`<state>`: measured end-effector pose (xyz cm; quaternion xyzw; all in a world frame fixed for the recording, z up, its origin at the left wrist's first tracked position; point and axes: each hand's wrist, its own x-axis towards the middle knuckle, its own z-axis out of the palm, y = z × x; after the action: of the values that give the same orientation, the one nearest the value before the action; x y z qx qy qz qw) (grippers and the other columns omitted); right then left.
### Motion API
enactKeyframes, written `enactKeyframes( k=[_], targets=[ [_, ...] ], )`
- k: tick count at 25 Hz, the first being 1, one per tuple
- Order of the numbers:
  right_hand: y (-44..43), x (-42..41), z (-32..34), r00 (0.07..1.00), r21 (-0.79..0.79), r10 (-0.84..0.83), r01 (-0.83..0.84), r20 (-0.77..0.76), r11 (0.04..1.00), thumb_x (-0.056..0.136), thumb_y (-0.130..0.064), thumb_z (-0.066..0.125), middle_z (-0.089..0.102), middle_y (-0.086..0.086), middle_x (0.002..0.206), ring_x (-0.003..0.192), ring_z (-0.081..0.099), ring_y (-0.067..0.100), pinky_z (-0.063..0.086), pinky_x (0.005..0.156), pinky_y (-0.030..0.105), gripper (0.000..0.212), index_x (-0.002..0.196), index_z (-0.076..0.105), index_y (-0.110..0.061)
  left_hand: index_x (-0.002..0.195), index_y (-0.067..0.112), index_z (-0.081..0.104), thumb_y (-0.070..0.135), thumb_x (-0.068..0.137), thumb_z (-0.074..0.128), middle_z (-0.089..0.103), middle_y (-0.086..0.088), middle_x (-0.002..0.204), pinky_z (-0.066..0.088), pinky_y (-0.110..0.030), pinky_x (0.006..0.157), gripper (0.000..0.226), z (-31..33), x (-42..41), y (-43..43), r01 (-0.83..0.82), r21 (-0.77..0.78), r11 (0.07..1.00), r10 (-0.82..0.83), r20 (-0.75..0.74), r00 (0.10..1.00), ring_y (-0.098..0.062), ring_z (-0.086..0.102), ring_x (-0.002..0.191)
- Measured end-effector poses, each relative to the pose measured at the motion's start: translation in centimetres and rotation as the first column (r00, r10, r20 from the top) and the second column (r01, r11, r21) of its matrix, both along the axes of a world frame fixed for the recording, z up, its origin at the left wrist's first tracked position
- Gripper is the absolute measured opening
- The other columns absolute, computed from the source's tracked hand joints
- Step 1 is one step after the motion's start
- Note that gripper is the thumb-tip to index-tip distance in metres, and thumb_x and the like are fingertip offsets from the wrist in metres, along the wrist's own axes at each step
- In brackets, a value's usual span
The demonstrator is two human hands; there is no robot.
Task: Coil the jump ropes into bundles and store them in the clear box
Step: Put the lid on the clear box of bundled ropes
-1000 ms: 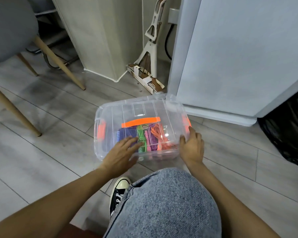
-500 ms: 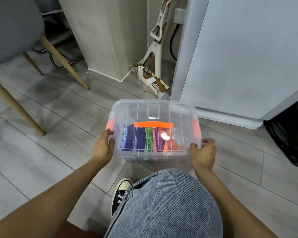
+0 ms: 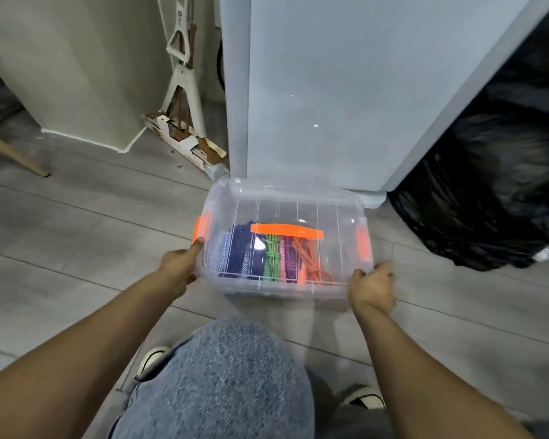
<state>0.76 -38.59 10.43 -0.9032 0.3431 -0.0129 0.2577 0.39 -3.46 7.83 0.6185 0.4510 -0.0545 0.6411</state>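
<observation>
Item: clear box (image 3: 298, 202), lid on, held between both grips; left grip (image 3: 179, 264) clasps its left edge; right grip (image 3: 373, 288) its near corner; coiled jump ropes (image 3: 273, 258) inside; storing apparently complete, only setting-down left.

Lidded clear box (image 3: 267, 288): see-through plastic, glossy, ribbed top. Its orange latches (image 3: 363, 242): opaque plastic. The jump ropes (image 3: 311, 258): some beaded, some smooth cord. Grey floor (image 3: 76, 248): wood-grain planks, matt. Black bin bag (image 3: 488, 201): crinkled plastic film, shiny. Blue trouser knee (image 3: 219, 375): coarse denim. Pale chair leg (image 3: 16, 153): bare wood.
</observation>
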Motion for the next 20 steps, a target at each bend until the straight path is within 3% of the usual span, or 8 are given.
enactKeyframes(
  k=[2,4,7,11,14,16,18,20],
  targets=[
    [-4.1,1.8,1.7,0.945,-0.091,0.188,-0.218,-0.266,0.972,0.092,-0.023,0.058,0.057,0.019,0.126,0.112,0.060,0.039,0.044,0.093,0.043,0.042,0.127,0.040,-0.008,0.106,-0.002,0.064,0.035,0.094,0.065,0.064,-0.013,0.092,0.052,-0.033,0.070,0.039,0.2,1.5,-2.3,0.070,-0.058,0.996,-0.068,0.035,0.997,-0.025,0.059,0.069],
    [-7.8,4.4,4.0,0.762,-0.005,0.379,-0.448,-0.525,0.894,0.091,-0.028,0.064,0.059,0.018,0.126,0.115,0.060,0.036,0.047,0.087,0.037,0.047,0.127,0.042,-0.007,0.110,0.001,0.063,0.031,0.097,0.062,0.062,-0.013,0.092,0.048,-0.030,0.062,0.033,0.3,2.6,-4.0,0.095,-0.072,0.993,-0.092,0.050,0.995,-0.021,0.056,0.065],
    [-11.1,6.6,6.2,0.577,0.185,0.517,-0.536,-0.633,0.824,0.094,-0.032,0.062,0.067,0.013,0.107,0.094,0.072,0.029,0.054,0.065,0.032,0.032,0.114,0.053,-0.009,0.113,0.002,0.062,0.028,0.098,0.061,0.060,-0.015,0.098,0.047,-0.031,0.060,0.031,0.8,4.0,-5.5,0.143,-0.067,0.987,-0.140,0.044,0.989,-0.022,0.055,0.065],
    [-12.8,4.9,4.6,0.774,0.527,0.425,-0.141,-0.469,0.838,0.100,-0.050,0.049,0.065,0.006,0.118,0.100,0.067,0.023,0.051,0.075,0.033,0.042,0.125,0.056,-0.016,0.106,-0.004,0.060,0.013,0.093,0.066,0.065,-0.023,0.098,0.051,-0.033,0.064,0.022,0.6,5.2,-5.2,0.159,0.053,0.986,-0.162,0.071,0.984,-0.025,0.059,0.067],
    [-12.4,3.9,0.5,0.966,0.738,0.129,0.081,-0.223,0.670,0.095,-0.045,0.062,0.068,0.002,0.110,0.097,0.066,0.020,0.052,0.072,0.033,0.037,0.120,0.062,-0.017,0.118,-0.007,0.060,0.005,0.088,0.067,0.068,-0.027,0.110,0.056,-0.039,0.076,0.033,0.2,6.2,-5.4,0.158,0.227,0.961,-0.182,0.092,0.979,-0.029,0.064,0.079],
    [-11.4,4.1,-2.1,0.992,0.809,-0.120,0.094,-0.029,0.580,0.093,-0.027,0.069,0.072,0.006,0.103,0.085,0.068,0.018,0.053,0.067,0.030,0.032,0.118,0.066,-0.006,0.128,-0.005,0.056,0.002,0.090,0.064,0.067,-0.021,0.113,0.054,-0.044,0.090,0.040,0.7,6.9,-6.3,0.190,0.288,0.939,-0.228,0.104,0.968,-0.032,0.065,0.092],
    [-11.0,4.4,-3.5,0.950,0.838,-0.283,0.044,0.133,0.543,0.088,-0.010,0.073,0.071,0.011,0.110,0.085,0.067,0.018,0.056,0.069,0.025,0.039,0.125,0.061,-0.002,0.126,-0.002,0.060,0.003,0.091,0.063,0.068,-0.017,0.111,0.053,-0.039,0.088,0.035,1.1,7.4,-7.0,0.258,0.372,0.891,-0.317,0.105,0.943,-0.028,0.064,0.092],
    [-11.3,4.8,-3.6,0.919,0.762,-0.290,-0.016,0.266,0.647,0.084,-0.002,0.076,0.068,0.011,0.114,0.090,0.066,0.018,0.053,0.073,0.021,0.048,0.127,0.056,-0.004,0.119,0.004,0.067,0.010,0.090,0.067,0.070,-0.012,0.107,0.050,-0.033,0.084,0.030,1.6,7.7,-7.7,0.318,0.483,0.816,-0.404,0.083,0.911,-0.025,0.064,0.089]
  ],
)
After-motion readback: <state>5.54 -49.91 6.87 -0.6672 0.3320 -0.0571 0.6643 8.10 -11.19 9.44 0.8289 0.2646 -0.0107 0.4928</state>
